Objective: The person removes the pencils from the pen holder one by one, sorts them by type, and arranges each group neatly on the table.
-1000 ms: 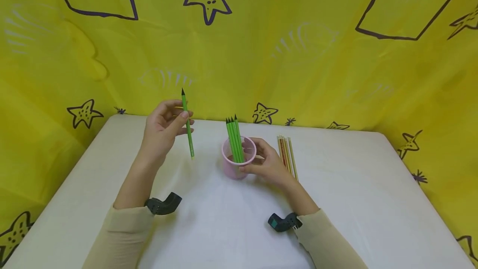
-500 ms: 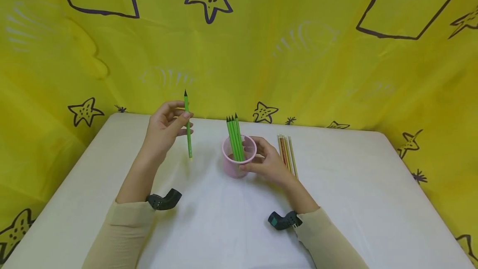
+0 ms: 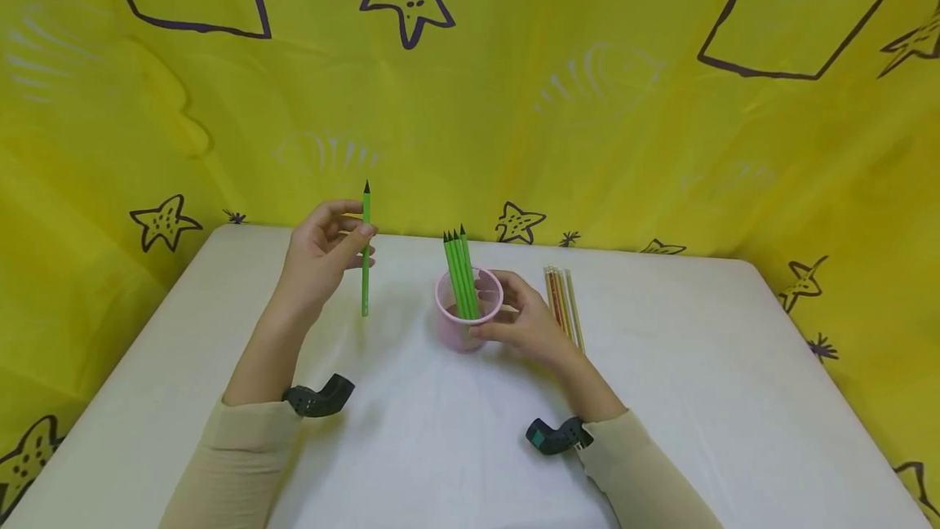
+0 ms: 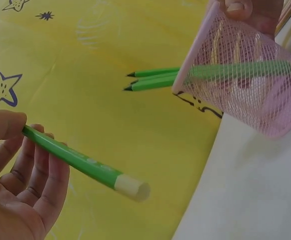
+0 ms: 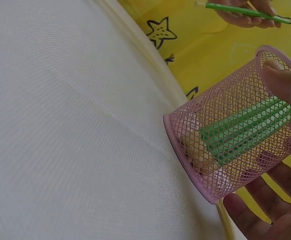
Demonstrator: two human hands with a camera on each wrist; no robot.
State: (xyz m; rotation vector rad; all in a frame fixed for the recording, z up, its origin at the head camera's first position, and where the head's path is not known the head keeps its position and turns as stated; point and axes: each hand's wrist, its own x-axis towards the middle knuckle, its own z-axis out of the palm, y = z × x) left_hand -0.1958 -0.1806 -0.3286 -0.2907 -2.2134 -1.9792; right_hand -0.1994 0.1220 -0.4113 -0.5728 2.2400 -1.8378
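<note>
My left hand (image 3: pixel 323 255) pinches a green pencil (image 3: pixel 365 268) between thumb and fingers, black point up, left of the cup. In the left wrist view the pale bottom end of this pencil (image 4: pixel 85 162) faces the camera. A pink mesh pencil cup (image 3: pixel 458 335) stands mid-table, its rim gripped by my right hand (image 3: pixel 532 325), thumb at the near side and fingers round the far right side. Several green pencils (image 3: pixel 461 276) lean inside it, black points up; through the mesh in the right wrist view their lower ends (image 5: pixel 235 132) show.
Several gold and reddish sticks, perhaps pencils, (image 3: pixel 564 304) lie on the white table (image 3: pixel 698 382) right of the cup, partly behind my right hand. A yellow patterned cloth (image 3: pixel 485 121) hangs behind the table. Dark wrist cameras (image 3: pixel 321 396) sit at both cuffs.
The green pencil in my left hand has swung from a slant to nearly vertical, its lower end moving left. My right hand and the cup stay in place.
</note>
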